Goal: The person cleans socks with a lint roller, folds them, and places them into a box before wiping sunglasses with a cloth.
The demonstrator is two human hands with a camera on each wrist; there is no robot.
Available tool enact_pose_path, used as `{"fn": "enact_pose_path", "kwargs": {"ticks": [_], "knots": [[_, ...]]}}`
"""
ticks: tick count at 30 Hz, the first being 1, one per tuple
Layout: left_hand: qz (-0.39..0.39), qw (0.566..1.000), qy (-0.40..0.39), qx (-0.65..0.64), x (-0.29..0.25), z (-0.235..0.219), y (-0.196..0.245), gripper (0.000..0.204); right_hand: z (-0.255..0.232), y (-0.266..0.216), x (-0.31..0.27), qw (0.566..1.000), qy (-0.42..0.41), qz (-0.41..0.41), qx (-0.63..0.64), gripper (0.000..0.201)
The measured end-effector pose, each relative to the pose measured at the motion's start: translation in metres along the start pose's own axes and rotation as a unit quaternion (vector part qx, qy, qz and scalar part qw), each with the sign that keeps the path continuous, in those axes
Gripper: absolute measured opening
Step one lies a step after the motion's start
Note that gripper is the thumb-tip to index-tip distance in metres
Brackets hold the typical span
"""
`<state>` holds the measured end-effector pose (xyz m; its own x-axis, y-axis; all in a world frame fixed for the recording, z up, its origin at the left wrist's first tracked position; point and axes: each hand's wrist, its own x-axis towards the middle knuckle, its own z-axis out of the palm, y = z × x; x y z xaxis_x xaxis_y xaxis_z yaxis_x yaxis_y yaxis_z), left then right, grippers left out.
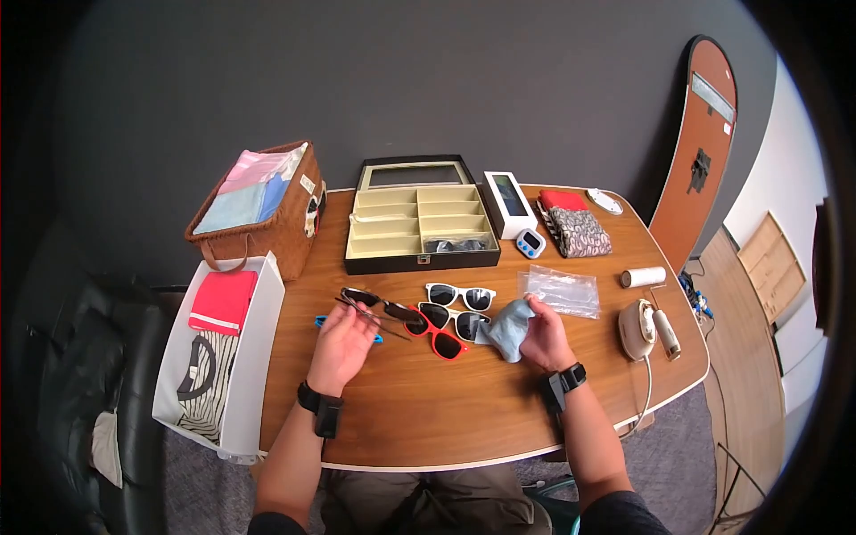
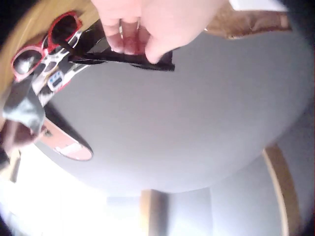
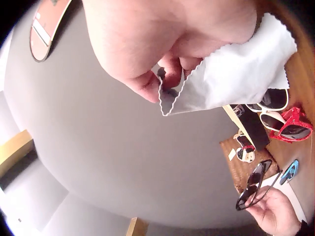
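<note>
In the head view my left hand (image 1: pixel 346 346) pinches a pair of dark sunglasses (image 1: pixel 401 311) by the frame, raised over the table's left half. The left wrist view shows that hand's fingers (image 2: pixel 130 44) and thumb on the dark frame. My right hand (image 1: pixel 546 337) grips a light blue-grey cloth (image 1: pixel 508 330); its scalloped edge hangs from the fingers in the right wrist view. Between the hands lie red sunglasses (image 1: pixel 448 346) and two white-framed pairs, one being the upper white sunglasses (image 1: pixel 460 296). Blue glasses (image 1: pixel 323 320) lie partly hidden behind my left hand.
Behind stands an open compartment case (image 1: pixel 421 260) with dark glasses in it. A wicker basket (image 1: pixel 299 214) and a white box (image 1: pixel 259 357) of clothing are at left. Clear plastic bags (image 1: pixel 571 292), a timer (image 1: pixel 530 242), a roller (image 1: pixel 642 276) and a beige appliance (image 1: pixel 635 330) are at right.
</note>
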<state>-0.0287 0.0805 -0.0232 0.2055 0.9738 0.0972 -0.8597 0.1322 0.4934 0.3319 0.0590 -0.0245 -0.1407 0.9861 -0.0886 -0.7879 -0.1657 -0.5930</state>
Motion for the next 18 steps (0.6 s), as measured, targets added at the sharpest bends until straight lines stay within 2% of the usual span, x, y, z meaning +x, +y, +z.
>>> {"fn": "enact_pose_path", "kwargs": {"ticks": [1,3,4,5,7,9,11,12,13,15,16,17,18], "knots": [[-0.001,1.000,0.000,0.000,0.000,-0.002,-0.004,0.007,0.000,0.000,-0.001,1.000,0.001,-0.001,0.000,0.010],[-0.124,0.988,-0.005,-0.097,0.002,-0.006,-0.013,0.005,-0.001,0.001,-0.001,0.998,-0.054,0.001,-0.020,0.009],[-0.148,0.983,0.041,-0.098,-0.001,0.004,-0.016,0.010,0.000,0.001,-0.001,0.997,-0.081,0.004,-0.018,0.010],[-0.148,0.983,0.039,-0.097,-0.001,0.008,-0.020,0.010,0.002,0.001,-0.002,0.996,-0.082,0.002,-0.018,0.010],[-0.201,0.970,-0.058,-0.124,-0.003,0.014,-0.027,0.012,0.009,0.002,-0.006,0.997,-0.070,0.002,-0.019,0.011],[-0.217,0.967,-0.049,-0.120,-0.005,0.024,-0.038,0.015,0.009,-0.001,-0.009,0.997,-0.082,0.005,-0.014,0.014],[-0.236,0.969,-0.074,-0.008,-0.005,0.032,-0.047,0.015,0.018,-0.002,-0.016,0.986,-0.168,0.005,-0.020,0.016],[-0.266,0.961,-0.068,-0.032,-0.003,0.020,-0.059,0.015,0.017,0.003,-0.017,0.971,-0.235,0.032,0.006,0.019],[-0.316,0.947,-0.026,-0.057,-0.005,0.027,-0.064,0.019,0.023,0.011,-0.024,0.975,-0.215,0.035,-0.029,0.022],[-0.357,0.928,-0.072,-0.078,-0.008,0.015,-0.081,0.028,0.015,0.028,-0.023,0.950,-0.290,0.104,-0.046,0.020],[-0.357,0.927,-0.085,-0.072,-0.010,0.010,-0.087,0.036,0.022,0.036,-0.023,0.949,-0.285,0.114,-0.072,0.017],[-0.353,0.932,-0.084,-0.014,-0.011,0.011,-0.088,0.041,0.029,0.043,-0.027,0.947,-0.279,0.124,-0.096,0.014],[-0.345,0.936,-0.067,0.020,-0.013,0.014,-0.089,0.041,0.033,0.043,-0.028,0.952,-0.230,0.134,-0.151,0.010]]}}
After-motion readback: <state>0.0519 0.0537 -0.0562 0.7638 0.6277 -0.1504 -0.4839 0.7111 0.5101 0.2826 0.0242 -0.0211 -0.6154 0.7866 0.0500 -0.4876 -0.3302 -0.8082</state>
